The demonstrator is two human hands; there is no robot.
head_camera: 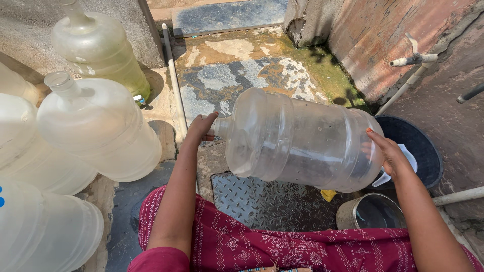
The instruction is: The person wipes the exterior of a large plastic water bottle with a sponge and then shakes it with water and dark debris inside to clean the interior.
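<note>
I hold a large clear plastic water jug (302,141) sideways in the air in front of me. My left hand (200,127) covers its neck and mouth on the left. My right hand (389,152) presses against the jug's base on the right. A little water and dark specks show inside the jug. Below it lies a ribbed metal plate (262,201), and my lap in maroon patterned cloth (272,247) fills the bottom of the view.
Several big clear jugs (98,128) stand on the left, one greenish jug (98,48) at the back. A dark tub (421,146) sits under a white wall tap (414,59) at right. A metal pot (370,211) stands near my right arm. Wet, mossy stone floor (262,65) lies ahead.
</note>
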